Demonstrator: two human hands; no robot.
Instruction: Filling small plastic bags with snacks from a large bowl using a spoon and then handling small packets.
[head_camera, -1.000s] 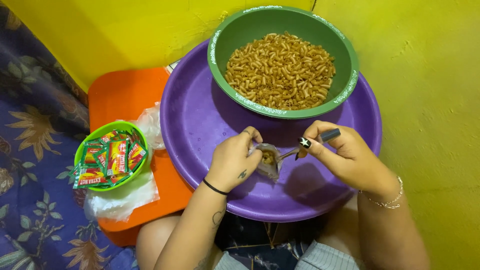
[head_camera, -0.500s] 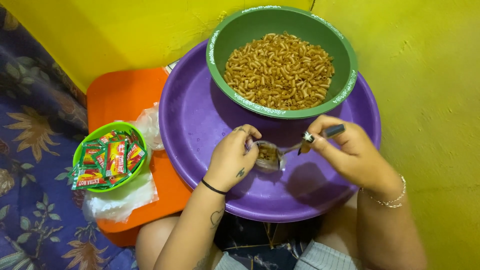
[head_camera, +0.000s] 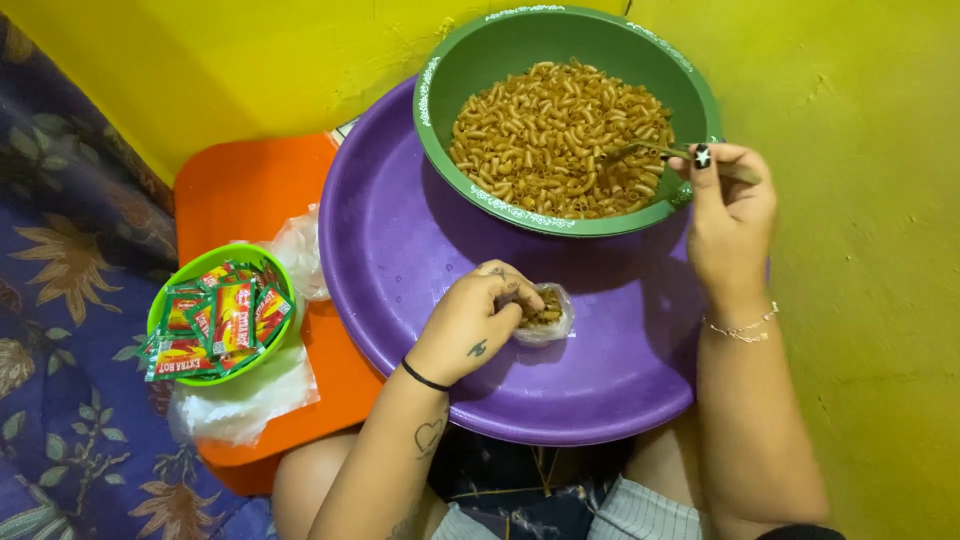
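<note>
On the purple basin (head_camera: 400, 240), the green bowl (head_camera: 440, 90) of macaroni (head_camera: 545, 130) sits at twelve o'clock. The right hand (head_camera: 730, 215) grips a spoon (head_camera: 640, 152) there, pointing toward nine. The left hand (head_camera: 475, 325) pinches the small clear bag (head_camera: 550, 318) at six.

place: home, floor-level food prep
walls: yellow painted wall (head_camera: 230, 60)
floor: floral cloth (head_camera: 60, 300)
gear: plastic purple basin (head_camera: 400, 250), green bowl (head_camera: 440, 120) w/ macaroni (head_camera: 550, 130)

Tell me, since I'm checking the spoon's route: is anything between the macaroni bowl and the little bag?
Nothing visible. Between the spoon in the right hand and the small plastic bag held by the left hand lies only bare purple tray.
</note>
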